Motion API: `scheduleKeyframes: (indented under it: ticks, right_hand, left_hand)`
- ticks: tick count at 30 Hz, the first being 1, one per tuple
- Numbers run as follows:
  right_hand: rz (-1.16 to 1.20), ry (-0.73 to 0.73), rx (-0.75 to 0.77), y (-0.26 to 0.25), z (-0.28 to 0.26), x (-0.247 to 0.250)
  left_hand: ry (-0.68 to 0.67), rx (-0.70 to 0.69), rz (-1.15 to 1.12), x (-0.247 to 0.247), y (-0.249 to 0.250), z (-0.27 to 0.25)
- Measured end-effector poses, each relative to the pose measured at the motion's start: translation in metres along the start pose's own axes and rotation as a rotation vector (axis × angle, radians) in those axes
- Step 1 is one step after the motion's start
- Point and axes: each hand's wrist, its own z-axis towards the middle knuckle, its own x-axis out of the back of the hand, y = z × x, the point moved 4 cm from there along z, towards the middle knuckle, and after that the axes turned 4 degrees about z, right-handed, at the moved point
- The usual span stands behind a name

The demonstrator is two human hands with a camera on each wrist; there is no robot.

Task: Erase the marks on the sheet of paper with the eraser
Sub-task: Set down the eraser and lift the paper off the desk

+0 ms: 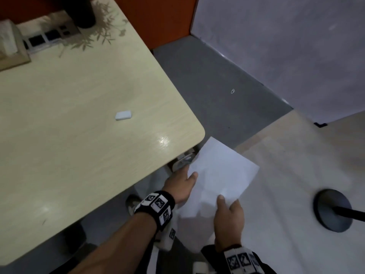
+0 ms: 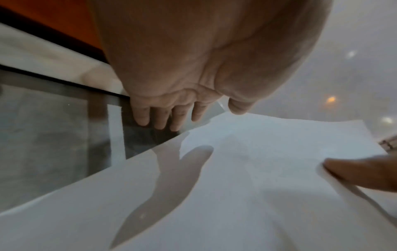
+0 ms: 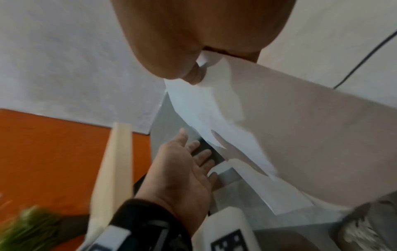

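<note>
The right hand (image 1: 229,214) is pinching the paper (image 1: 219,175) off the counter's (image 1: 69,135) near right corner; the left hand (image 1: 181,184), fingers straight, is touching its left edge. The eraser (image 1: 123,115) is lying mid-counter.

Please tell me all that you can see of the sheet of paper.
The sheet of paper is white, thin and slightly wavy, with no marks that I can make out from these views. It is held in the air past the table corner, above the floor. The right hand pinches its near edge; the left hand lies open at its left edge, thumb on top.
</note>
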Motion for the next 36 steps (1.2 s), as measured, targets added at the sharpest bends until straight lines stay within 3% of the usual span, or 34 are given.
scheduleKeyframes:
  ticks: [6, 12, 15, 18, 22, 26, 31, 36]
  right_hand:
    - [0.116, -0.248, 0.041, -0.065, -0.030, 0.042]
    - [0.166, -0.526, 0.085, -0.139, -0.071, 0.073]
    - [0.193, -0.616, 0.128, -0.166, -0.091, 0.079]
    - [0.176, -0.691, 0.189, -0.186, -0.109, 0.072]
    - [0.001, -0.754, 0.303, -0.196, -0.117, 0.032]
    - [-0.144, -0.823, 0.383, -0.194, -0.111, -0.033]
    - [-0.356, -0.813, 0.525, -0.205, -0.111, -0.120]
    - [-0.538, -0.820, 0.615, -0.200, -0.102, -0.193]
  left_hand:
    - [0.095, -0.014, -0.293, 0.042, 0.036, -0.046]
    - [0.012, -0.011, -0.779, 0.057, 0.040, -0.109]
    - [0.070, -0.172, -0.802, 0.078, 0.041, -0.145]
    - [0.187, -0.224, -0.762, 0.111, 0.029, -0.179]
    - [0.403, -0.218, -0.826, 0.155, -0.003, -0.219]
    - [0.633, -0.122, -0.905, 0.190, -0.049, -0.247]
    - [0.802, 0.037, -0.800, 0.218, -0.102, -0.267]
    - [0.928, 0.200, -0.676, 0.231, -0.157, -0.255]
